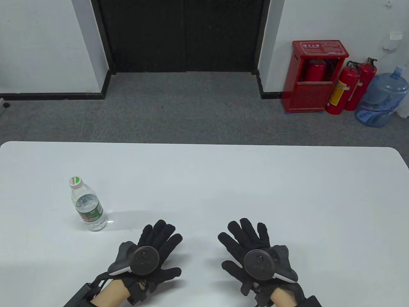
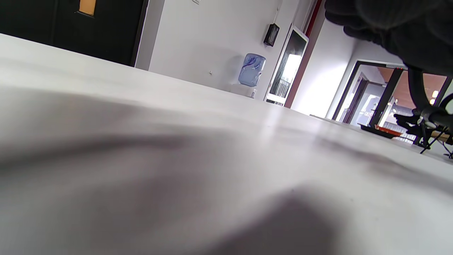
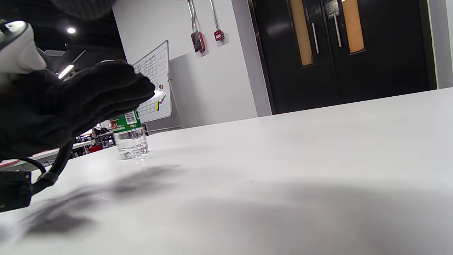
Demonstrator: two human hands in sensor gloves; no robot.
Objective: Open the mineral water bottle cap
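Note:
A clear mineral water bottle (image 1: 88, 206) with a green label stands upright on the white table (image 1: 223, 179) at the left. Its white and green cap (image 1: 75, 181) is on. My left hand (image 1: 156, 246) lies open with fingers spread, palm down, near the front edge, to the right of the bottle and apart from it. My right hand (image 1: 249, 243) is open the same way, further right. Both hold nothing. In the right wrist view the left hand (image 3: 70, 102) hides the upper part of the bottle (image 3: 130, 138). The left wrist view shows only the bare table (image 2: 177, 141) and black glove (image 2: 396, 24).
Beyond the table's far edge is grey carpet and a black double door (image 1: 182, 35). A red extinguisher cabinet (image 1: 314, 76), two red fire extinguishers (image 1: 350, 88) and a blue water jug (image 1: 381, 99) stand on the floor at the far right.

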